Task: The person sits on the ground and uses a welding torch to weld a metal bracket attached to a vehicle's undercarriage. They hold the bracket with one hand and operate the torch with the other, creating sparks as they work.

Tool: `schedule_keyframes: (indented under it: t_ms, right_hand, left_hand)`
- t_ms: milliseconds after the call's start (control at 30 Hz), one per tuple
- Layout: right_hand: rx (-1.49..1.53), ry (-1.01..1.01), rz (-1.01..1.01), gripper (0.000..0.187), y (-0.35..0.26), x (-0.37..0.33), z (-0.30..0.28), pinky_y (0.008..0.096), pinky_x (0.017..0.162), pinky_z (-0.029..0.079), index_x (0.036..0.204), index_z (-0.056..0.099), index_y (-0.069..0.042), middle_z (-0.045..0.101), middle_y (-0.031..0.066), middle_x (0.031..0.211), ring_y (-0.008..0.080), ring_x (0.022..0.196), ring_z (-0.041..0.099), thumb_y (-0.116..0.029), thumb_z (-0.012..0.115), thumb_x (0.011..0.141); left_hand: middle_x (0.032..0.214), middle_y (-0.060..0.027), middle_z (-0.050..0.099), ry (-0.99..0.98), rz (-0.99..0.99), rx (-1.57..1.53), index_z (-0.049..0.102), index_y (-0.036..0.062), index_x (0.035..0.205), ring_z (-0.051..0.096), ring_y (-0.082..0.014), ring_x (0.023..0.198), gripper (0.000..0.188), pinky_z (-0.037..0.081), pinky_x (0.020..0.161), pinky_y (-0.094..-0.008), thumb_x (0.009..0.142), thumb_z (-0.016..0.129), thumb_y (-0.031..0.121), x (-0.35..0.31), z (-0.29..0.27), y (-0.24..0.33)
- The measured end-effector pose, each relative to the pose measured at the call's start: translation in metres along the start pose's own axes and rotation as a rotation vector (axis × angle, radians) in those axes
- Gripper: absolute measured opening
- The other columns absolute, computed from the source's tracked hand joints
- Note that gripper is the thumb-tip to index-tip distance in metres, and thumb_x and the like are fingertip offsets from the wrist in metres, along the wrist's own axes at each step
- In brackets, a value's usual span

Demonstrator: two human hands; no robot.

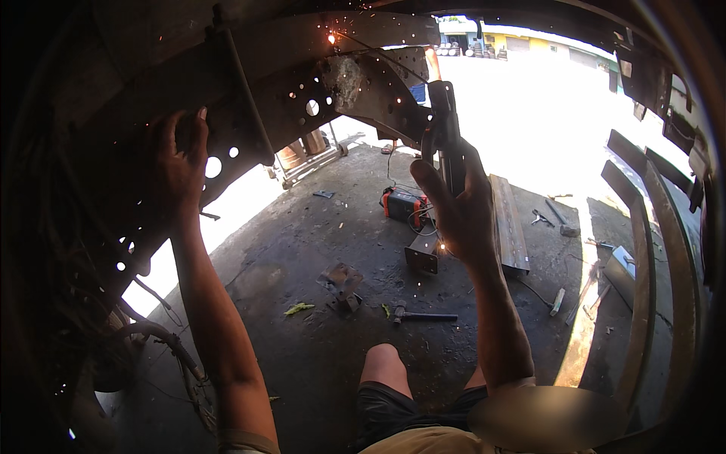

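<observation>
My right hand (461, 200) is closed round a dark electrode holder (446, 113), raised upright. A thin welding rod (382, 57) runs from the holder's top to the left. At the rod's far tip a bright spot glows and sparks fly against a steel beam (280, 45) overhead. My left hand (181, 155) is raised against the dark frame rail with holes (265, 113), its fingers apart and holding nothing that shows; shadow hides part of them. A rough pale patch (344, 79) marks the metal just below the sparks.
On the concrete floor lie a hammer (427, 316), a bent steel piece (344, 284), a black-and-orange welding machine (403, 204) with cables and a long steel channel (509, 227). Curved steel bars (643, 250) stand at right. Hoses (162, 333) hang at lower left.
</observation>
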State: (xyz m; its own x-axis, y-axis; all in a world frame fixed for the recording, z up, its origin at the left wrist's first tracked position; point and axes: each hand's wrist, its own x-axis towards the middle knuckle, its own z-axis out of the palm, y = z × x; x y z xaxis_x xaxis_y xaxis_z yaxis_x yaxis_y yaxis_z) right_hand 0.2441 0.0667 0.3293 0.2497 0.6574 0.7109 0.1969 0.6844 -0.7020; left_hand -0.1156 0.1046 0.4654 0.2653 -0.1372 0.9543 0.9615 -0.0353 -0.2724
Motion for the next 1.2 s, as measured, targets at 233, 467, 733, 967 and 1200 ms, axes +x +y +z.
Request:
schedule_keyframes:
  t_ms: [233,467,733,967,1200]
  right_hand:
    - [-0.004,-0.022,0.012,0.075,-0.002,0.002,0.002,0.0370,0.068,0.054,0.142,0.052,-0.003,0.069,0.0133,0.102,0.0147,0.075,0.067,-0.050,0.083,0.093]
    - [-0.075,-0.023,-0.002,0.074,-0.001,0.003,0.002,0.0422,0.084,0.055,0.141,0.053,-0.005,0.071,0.0172,0.117,0.0216,0.096,0.070,-0.055,0.080,0.093]
    - [-0.029,-0.032,-0.032,0.074,0.006,0.007,0.004,0.0439,0.090,0.054,0.141,0.054,-0.005,0.071,0.0179,0.121,0.0242,0.103,0.070,-0.057,0.079,0.094]
    - [0.014,-0.032,-0.072,0.072,0.007,0.006,0.005,0.0421,0.087,0.054,0.140,0.055,-0.006,0.071,0.0165,0.120,0.0220,0.097,0.069,-0.056,0.079,0.094]
    - [0.032,-0.056,-0.023,0.075,0.003,0.008,0.005,0.0448,0.090,0.054,0.139,0.055,-0.006,0.072,0.0177,0.122,0.0243,0.101,0.070,-0.060,0.078,0.093]
  left_hand:
    - [0.101,-0.0103,0.074,0.001,-0.061,-0.033,0.079,0.0086,0.104,0.074,-0.0282,0.088,0.040,0.057,0.070,-0.0377,0.094,0.081,0.047,-0.001,-0.002,0.002]
    - [0.099,-0.0105,0.074,0.010,-0.038,-0.034,0.078,0.0081,0.104,0.074,-0.0279,0.088,0.040,0.057,0.071,-0.0373,0.094,0.081,0.047,-0.003,0.003,0.000]
    - [0.102,-0.0110,0.074,0.001,-0.072,-0.098,0.078,0.0068,0.104,0.073,-0.0278,0.091,0.040,0.057,0.074,-0.0371,0.095,0.081,0.045,-0.003,0.005,0.001]
    - [0.102,-0.0105,0.073,-0.005,-0.069,-0.108,0.077,0.0064,0.105,0.073,-0.0273,0.092,0.037,0.057,0.076,-0.0373,0.095,0.082,0.041,-0.004,0.005,0.001]
    - [0.104,-0.0107,0.073,-0.006,-0.083,-0.129,0.077,0.0071,0.106,0.073,-0.0278,0.093,0.038,0.057,0.077,-0.0379,0.095,0.081,0.044,-0.005,0.006,-0.001]
